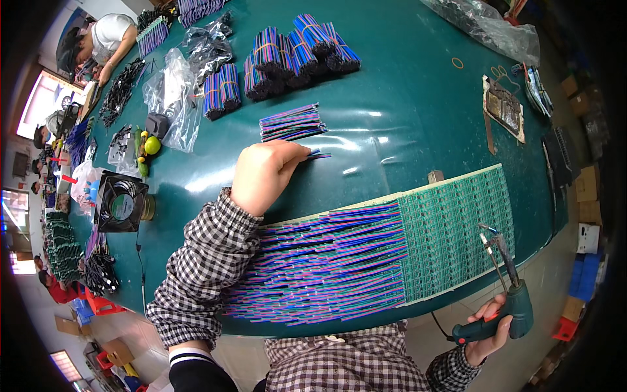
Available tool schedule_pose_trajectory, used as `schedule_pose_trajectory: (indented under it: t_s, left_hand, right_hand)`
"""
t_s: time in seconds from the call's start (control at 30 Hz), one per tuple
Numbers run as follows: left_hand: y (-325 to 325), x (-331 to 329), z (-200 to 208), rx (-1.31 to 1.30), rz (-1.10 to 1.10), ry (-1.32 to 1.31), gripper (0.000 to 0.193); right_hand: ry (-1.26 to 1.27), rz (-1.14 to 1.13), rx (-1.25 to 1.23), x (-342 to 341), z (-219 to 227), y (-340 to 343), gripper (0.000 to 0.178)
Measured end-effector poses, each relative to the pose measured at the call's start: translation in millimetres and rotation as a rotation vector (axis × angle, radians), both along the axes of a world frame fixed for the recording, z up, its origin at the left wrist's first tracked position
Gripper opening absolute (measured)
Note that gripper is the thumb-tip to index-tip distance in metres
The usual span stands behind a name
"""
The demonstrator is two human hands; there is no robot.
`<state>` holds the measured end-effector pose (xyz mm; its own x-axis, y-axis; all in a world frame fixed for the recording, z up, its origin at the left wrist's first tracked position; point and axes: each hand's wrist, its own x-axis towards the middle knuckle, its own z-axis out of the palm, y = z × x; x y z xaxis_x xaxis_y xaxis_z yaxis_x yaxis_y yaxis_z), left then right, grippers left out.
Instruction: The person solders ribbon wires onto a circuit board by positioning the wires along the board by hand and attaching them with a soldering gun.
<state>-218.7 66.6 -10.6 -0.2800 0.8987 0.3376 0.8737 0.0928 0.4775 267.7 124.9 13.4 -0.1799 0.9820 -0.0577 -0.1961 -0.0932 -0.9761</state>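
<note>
My left hand (264, 173) is closed in a pinch on a short multicoloured wire (320, 155), just in front of a small pile of cut wires (290, 123). My right hand (488, 325) grips a dark green soldering gun (520, 312) at the table's near right edge. Its metal tip points up over the right end of a green circuit board panel (450, 228). Dense rows of blue, pink and black wires (326, 264) lie across the left part of that panel. Bare green boards show on its right part.
Banded wire bundles (297, 55) stand at the back, beside clear plastic bags (176, 98). A black fan (122, 202) and a yellow-green round object (152, 145) are at the left. A blackened tray (504, 110) lies at the far right. Another person (111, 39) works at the far left.
</note>
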Motion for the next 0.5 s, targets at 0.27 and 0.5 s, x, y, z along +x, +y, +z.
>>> schedule_pose_trajectory:
  t_s: [0.27,0.5]
  left_hand:
    - [-0.8,3.8,2.7,-0.074,0.021,0.040,0.010]
    - [-1.2,4.7,0.6,-0.162,0.018,-0.027,0.011]
  right_hand:
    - [-0.003,0.002,0.002,-0.9,0.0,-1.6,0.066]
    - [-0.024,-0.003,0.006,-3.3,1.6,-2.8,0.066]
